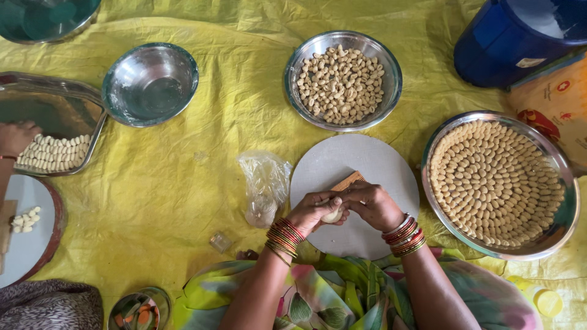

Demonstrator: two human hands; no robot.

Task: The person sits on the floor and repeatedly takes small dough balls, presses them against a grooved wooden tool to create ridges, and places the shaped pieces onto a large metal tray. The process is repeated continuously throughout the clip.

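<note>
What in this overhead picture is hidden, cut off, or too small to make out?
- Head view: the dough lump is mostly covered by the left hand and right hand.
- The wooden tool is largely hidden under the right hand.
- The blue container is cut off by the top edge.
- The small dish is cut off by the bottom edge; its contents are too small to tell.

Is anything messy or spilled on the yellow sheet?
Nothing is spilled. The shaped pieces sit neatly inside the big steel plate and the bowl. Only a crumpled clear plastic bag lies loose beside the round board, left of the left hand and right hand, which hold dough.
</note>
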